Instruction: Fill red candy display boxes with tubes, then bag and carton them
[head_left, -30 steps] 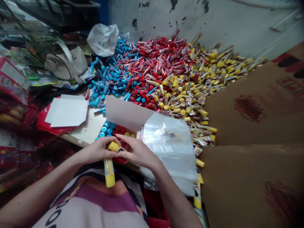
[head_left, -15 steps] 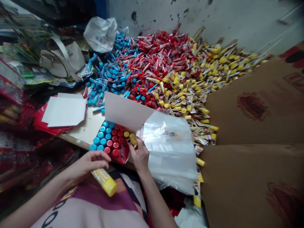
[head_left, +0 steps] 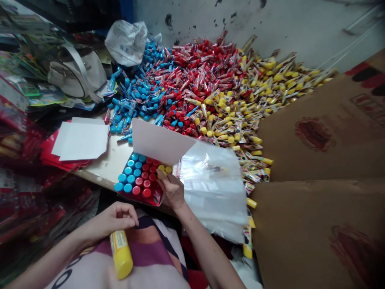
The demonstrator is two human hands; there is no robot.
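An open box (head_left: 158,197) with a raised white lid (head_left: 162,140) sits at the table's front edge. Upright tubes fill much of it: blue caps (head_left: 129,171) at left, red caps (head_left: 144,175) in the middle, a few yellow caps (head_left: 168,169) at right. My right hand (head_left: 172,190) reaches over the box's right side, its fingers closed around a yellow-capped tube that they mostly hide. Lower left, over my lap, my left hand (head_left: 116,218) is closed on another yellow-capped tube (head_left: 120,255), cap pointing down toward me.
A large heap of blue, red (head_left: 204,76) and yellow tubes covers the table's back. Clear plastic bags (head_left: 213,188) lie right of the box. Cardboard cartons (head_left: 319,224) stand at right. White-and-red flat cards (head_left: 81,140), a handbag (head_left: 78,72) and a white plastic bag (head_left: 126,42) are at left.
My right hand's fingers have moved slightly left and down onto the yellow row in the box. My left hand has lowered, and its tube has swung to point more steeply down.
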